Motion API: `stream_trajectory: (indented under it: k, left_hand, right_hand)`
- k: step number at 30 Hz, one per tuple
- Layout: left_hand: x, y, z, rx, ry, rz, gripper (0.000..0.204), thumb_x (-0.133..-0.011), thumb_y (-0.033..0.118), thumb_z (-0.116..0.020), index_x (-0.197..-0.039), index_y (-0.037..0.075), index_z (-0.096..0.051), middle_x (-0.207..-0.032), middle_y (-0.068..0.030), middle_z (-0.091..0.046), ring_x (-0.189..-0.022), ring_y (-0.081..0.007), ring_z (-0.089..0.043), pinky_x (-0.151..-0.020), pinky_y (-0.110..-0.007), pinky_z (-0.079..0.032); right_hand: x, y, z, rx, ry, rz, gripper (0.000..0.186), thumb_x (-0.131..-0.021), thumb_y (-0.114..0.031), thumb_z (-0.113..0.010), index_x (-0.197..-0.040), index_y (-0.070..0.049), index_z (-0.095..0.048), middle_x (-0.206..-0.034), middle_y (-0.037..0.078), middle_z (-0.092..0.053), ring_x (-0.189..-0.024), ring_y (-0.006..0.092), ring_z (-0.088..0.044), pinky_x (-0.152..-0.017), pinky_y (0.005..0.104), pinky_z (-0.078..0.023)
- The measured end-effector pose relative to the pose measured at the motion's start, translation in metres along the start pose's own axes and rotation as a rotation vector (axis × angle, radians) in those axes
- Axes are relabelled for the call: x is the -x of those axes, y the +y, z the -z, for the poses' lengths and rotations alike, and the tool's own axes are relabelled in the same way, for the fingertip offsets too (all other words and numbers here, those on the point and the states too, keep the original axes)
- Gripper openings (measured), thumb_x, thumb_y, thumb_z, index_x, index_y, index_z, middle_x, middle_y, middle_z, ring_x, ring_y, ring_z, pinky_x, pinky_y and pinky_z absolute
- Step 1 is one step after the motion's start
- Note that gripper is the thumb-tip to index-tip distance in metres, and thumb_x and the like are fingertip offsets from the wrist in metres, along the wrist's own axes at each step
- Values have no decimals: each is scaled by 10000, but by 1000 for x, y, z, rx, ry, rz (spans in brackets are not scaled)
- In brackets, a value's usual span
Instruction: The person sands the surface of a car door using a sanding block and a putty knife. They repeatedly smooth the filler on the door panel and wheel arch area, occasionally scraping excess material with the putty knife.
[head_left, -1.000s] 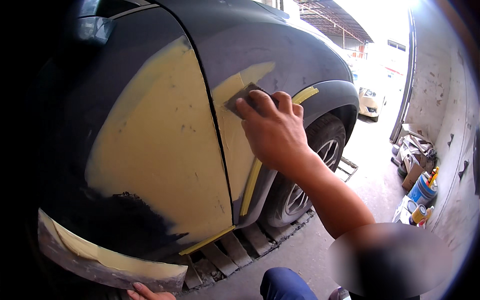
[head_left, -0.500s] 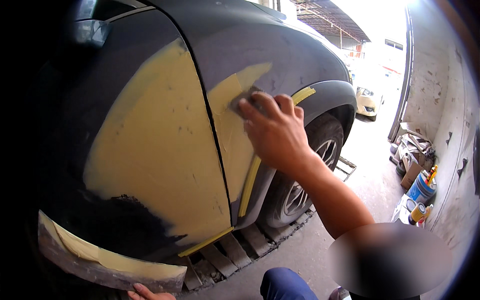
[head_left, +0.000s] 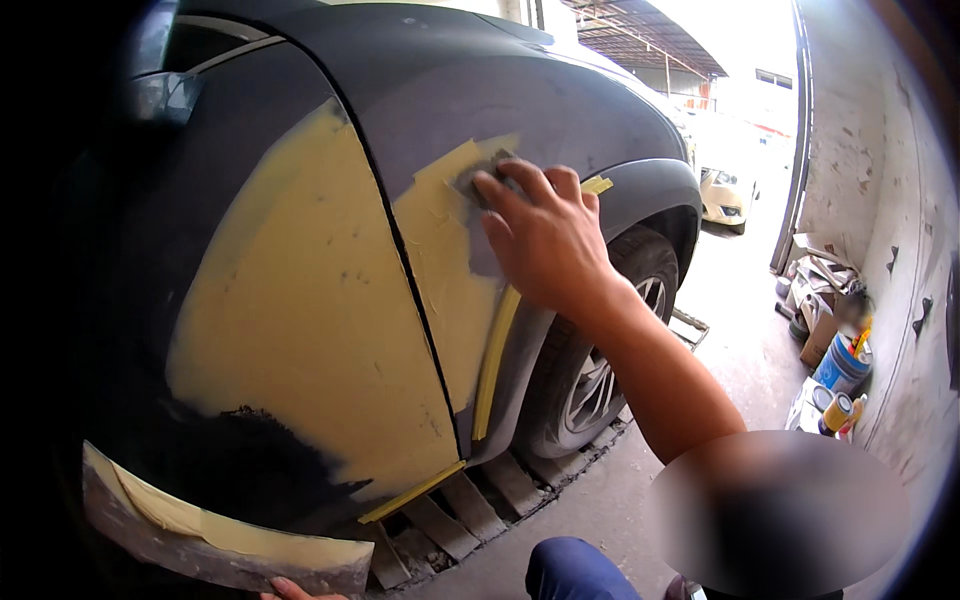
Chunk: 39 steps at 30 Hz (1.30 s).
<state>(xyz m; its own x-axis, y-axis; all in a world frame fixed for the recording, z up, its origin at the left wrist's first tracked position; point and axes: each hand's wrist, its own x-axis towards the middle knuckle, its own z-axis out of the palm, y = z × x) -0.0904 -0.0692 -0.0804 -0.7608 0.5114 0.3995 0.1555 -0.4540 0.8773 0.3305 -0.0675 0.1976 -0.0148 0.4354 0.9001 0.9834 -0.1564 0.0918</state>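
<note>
My right hand (head_left: 550,225) pinches a small dark, flat putty spreader (head_left: 482,178) against the car's rear fender, at the top of a patch of pale yellow body filler (head_left: 440,235). Fingers and knuckles cover part of the spreader. At the lower edge, my left hand (head_left: 292,588) grips a wide, thin mixing board (head_left: 130,525); only some fingers show. A mound of yellow filler (head_left: 160,505) lies along the board's upper side. On the rear door (head_left: 240,465) spreads a larger filler patch (head_left: 310,290), separated from the fender by the dark door gap.
Yellow masking tape (head_left: 490,375) follows the wheel-arch trim, with another strip (head_left: 412,492) along the door's bottom edge. The rear wheel (head_left: 590,390) stands by a slatted floor grate (head_left: 465,505). Cans, a blue bucket (head_left: 842,365) and scrap line the right wall. A pale car (head_left: 725,190) is outside.
My right hand has moved the spreader up and slightly right over the fender filler. A bare grey area now shows below the hand. The view has shifted a little; the left hand still holds the board.
</note>
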Motion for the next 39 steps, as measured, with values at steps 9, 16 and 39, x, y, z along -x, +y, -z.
stream_trajectory:
  k: [9,16,39]
  left_hand:
    - [10,22,-4,52,-83,-60,505,-1007,275,-613,-1282,-133,-503,-1247,-232,-588,-1123,-259,-544,-954,-383,-449]
    - [12,31,-10,232,-161,-64,426,-1010,261,-610,-1215,-107,-547,-1208,-192,-608,-1062,-230,-564,-913,-356,-462]
    - [14,38,-12,170,-114,-79,430,-1010,266,-605,-1223,-100,-531,-1183,-186,-599,-1054,-233,-553,-913,-371,-460]
  right_hand:
    - [8,13,-18,-49,-68,-45,423,-976,-251,-549,-1396,-197,-541,-1436,81,-471,-1258,375,-444,-1011,553,-391]
    - [-21,34,-3,-63,28,-59,415,-979,-260,-550,-1389,-194,-551,-1422,89,-502,-1243,383,-457,-1005,546,-394]
    - [22,23,-8,-80,-184,-133,434,-975,-295,-538,-1395,-187,-539,-1452,70,-488,-1249,380,-463,-1019,549,-397]
